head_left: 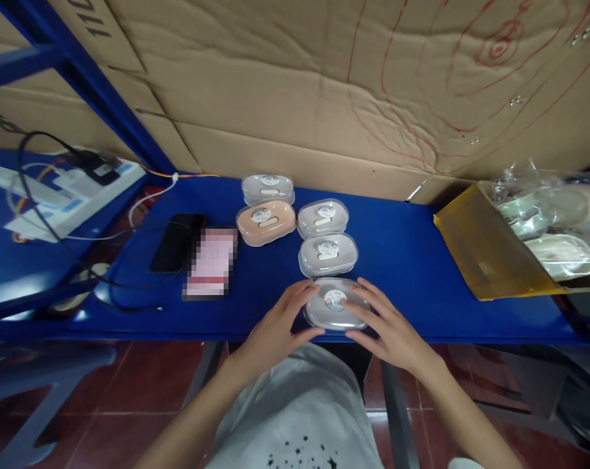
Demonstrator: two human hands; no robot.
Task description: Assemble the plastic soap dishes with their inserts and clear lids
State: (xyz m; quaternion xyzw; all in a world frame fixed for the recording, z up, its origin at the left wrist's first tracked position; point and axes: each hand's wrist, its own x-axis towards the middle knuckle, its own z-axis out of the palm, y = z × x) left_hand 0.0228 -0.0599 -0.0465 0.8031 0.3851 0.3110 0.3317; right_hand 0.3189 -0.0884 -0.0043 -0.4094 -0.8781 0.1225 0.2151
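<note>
A grey oval box with a clear lid (319,314) and a round sticker lies near the table's front edge, right in front of me. Around its left end my left hand (280,322) is closed, the thumb at the near rim and the fingers at the far left. My right hand (385,326) grips the right end, with its thumb at the near side and its fingers over the lid. Just beyond stand two more grey boxes, a nearer one (344,255) and a farther one (338,223). To their left are a peach box (249,229) and another grey box (282,189).
On the left lie a phone with a pink, pixelated screen (210,264), a black phone-like slab (170,244) and a power strip with cables (80,195). An open carton (490,254) at the right contains plastic-wrapped boxes. Cardboard (275,98) walls the back of the blue table (402,260).
</note>
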